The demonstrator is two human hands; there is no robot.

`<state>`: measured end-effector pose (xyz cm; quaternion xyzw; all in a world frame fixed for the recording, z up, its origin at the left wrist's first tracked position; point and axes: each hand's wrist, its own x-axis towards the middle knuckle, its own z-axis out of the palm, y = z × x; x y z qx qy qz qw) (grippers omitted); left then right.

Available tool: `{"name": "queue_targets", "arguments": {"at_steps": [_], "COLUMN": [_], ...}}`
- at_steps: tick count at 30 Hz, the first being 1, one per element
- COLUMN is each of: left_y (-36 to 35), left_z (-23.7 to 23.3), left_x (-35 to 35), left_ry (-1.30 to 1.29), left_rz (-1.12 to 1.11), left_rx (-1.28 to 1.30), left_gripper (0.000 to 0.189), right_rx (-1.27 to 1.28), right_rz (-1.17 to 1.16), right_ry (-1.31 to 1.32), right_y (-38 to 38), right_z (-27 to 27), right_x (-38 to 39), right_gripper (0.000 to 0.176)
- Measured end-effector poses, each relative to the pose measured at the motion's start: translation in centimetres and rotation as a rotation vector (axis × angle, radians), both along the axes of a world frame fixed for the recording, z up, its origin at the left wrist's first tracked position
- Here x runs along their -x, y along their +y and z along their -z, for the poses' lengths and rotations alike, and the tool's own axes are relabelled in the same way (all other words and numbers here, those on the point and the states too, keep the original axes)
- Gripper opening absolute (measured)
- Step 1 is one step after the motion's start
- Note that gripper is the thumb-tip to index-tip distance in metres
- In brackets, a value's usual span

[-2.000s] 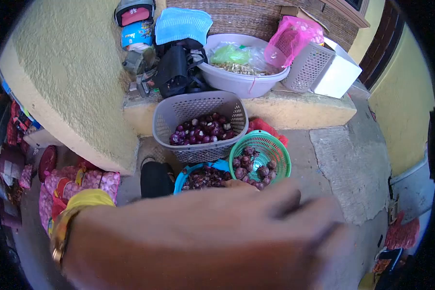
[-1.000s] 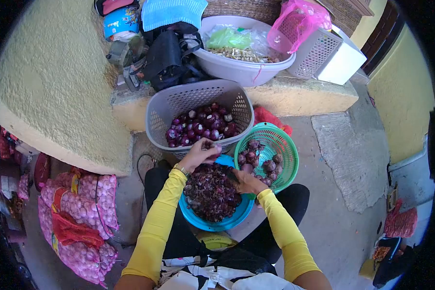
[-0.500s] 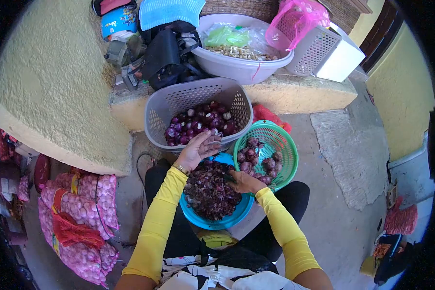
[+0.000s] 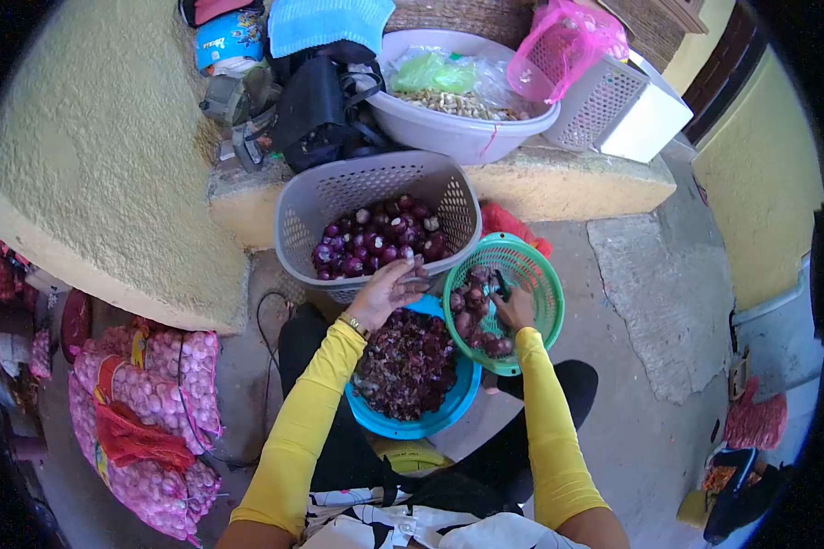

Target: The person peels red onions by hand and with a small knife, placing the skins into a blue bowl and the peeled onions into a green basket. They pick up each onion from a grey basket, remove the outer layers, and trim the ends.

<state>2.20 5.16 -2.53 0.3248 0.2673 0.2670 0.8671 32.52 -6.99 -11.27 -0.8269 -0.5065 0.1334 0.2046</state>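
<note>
On the concrete floor [image 4: 650,274], I am watching the right hand [image 4: 515,309], moved over from the blue bowl [image 4: 449,407], resting among shallots [image 4: 471,300] in the green basket [image 4: 545,274], grip unclear; the left hand [image 4: 389,288] is hovering, fingers spread.

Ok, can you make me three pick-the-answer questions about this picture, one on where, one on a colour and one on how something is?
1. Where is the right hand? A in the green basket; B in the pink bag; C flat on the floor.
2. What colour is the bowl of peels? A red; B blue; C white.
3. How is the grey basket? A empty; B upside down; C partly filled with purple onions.
Answers: 1 A, the hand rests inside its rim. 2 B, its rim is bright blue. 3 C, onions cover its bottom.
</note>
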Motion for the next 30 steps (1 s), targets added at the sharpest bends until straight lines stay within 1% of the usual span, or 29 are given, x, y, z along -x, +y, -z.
{"name": "queue_targets", "arguments": {"at_steps": [1, 3, 4, 6, 9, 11, 12, 13, 15, 17, 19, 20, 21, 23, 24, 26, 27, 28, 29, 30], "left_y": [0.1, -0.3, -0.2, 0.0, -0.2, 0.0, -0.1, -0.2, 0.0, -0.2, -0.3, -0.2, -0.1, -0.1, -0.1, -0.2, -0.2, -0.5, -1.0, -1.6], "left_z": [0.4, -0.1, -0.1, -0.3, 0.2, 0.0, -0.2, -0.1, -0.3, -0.5, -0.4, -0.2, -0.2, -0.4, -0.5, -0.3, 0.2, 0.6, 0.4, -0.1], "left_x": [-0.1, 0.0, 0.0, 0.1, 0.2, 0.1, 0.2, 0.1, 0.1, 0.3, 0.4, 0.5, 0.5, 0.3, 0.1, -0.3, -0.7, -1.0, -1.2, -1.2], "left_ry": [0.007, 0.045, 0.061, 0.084, 0.112, 0.144, 0.152, 0.159, 0.161, 0.202, 0.206, 0.210, 0.210, 0.222, 0.234, 0.235, 0.224, 0.211, 0.200, 0.167], "left_rz": [0.004, -0.029, -0.017, 0.003, -0.011, 0.013, 0.017, 0.020, 0.026, 0.040, 0.033, 0.023, 0.017, 0.010, 0.004, 0.006, 0.016, 0.028, 0.038, 0.057], "left_rx": [-0.005, 0.010, 0.007, -0.033, -0.039, -0.037, -0.048, -0.056, -0.067, -0.096, -0.081, -0.090, -0.104, -0.107, -0.138, -0.163, -0.285, -0.405, -0.395, -0.513], "left_gripper": [0.028, 0.028, 0.030, 0.030, 0.030, 0.030, 0.030, 0.030, 0.030, 0.030, 0.030, 0.031, 0.031, 0.032, 0.032, 0.031, 0.034, 0.039, 0.039, 0.046], "right_rx": [-0.028, -0.082, -0.091, 0.284, 0.309, 0.220, 0.362, 0.354, 0.350, 0.334, 0.267, 0.212, 0.212, 0.119, -0.024, -0.307, -0.421, -0.410, -0.335, -0.081], "right_rz": [-0.003, 0.082, 0.075, 0.268, 0.297, 0.330, 0.388, 0.383, 0.372, 0.367, 0.379, 0.399, 0.400, 0.415, 0.333, 0.210, 0.186, 0.048, -0.068, 0.052], "right_ry": [-0.143, -0.240, -0.247, -0.156, -0.096, -0.455, -0.325, -0.324, -0.250, -0.254, -0.217, -0.221, -0.217, -0.065, -0.051, 0.238, 0.120, 0.339, 0.607, 0.730], "right_y": [0.0, -0.1, -0.3, -0.5, -0.5, -0.5, -0.1, 0.2, 0.2, 0.4, 0.4, 0.5, 0.7, 1.5, 1.6, 3.1, 4.0, 4.4, 3.9, 3.3], "right_z": [2.4, 7.0, 6.7, 6.6, 10.8, 9.7, 8.2, 7.7, 7.1, 9.4, 11.0, 11.8, 11.8, 10.4, 8.7, 4.1, 4.4, 0.6, -4.9, -10.7], "right_x": [-2.3, -6.5, -7.0, -7.4, -9.3, -7.6, -7.2, -7.1, -7.2, -8.6, -9.2, -9.4, -9.4, -9.8, -9.2, -6.7, -5.6, -2.8, 1.3, 5.8], "right_gripper": [0.051, 0.061, 0.061, 0.062, 0.059, 0.064, 0.071, 0.071, 0.064, 0.062, 0.055, 0.047, 0.047, 0.045, 0.047, 0.064, 0.059, 0.055, 0.054, 0.054]}}
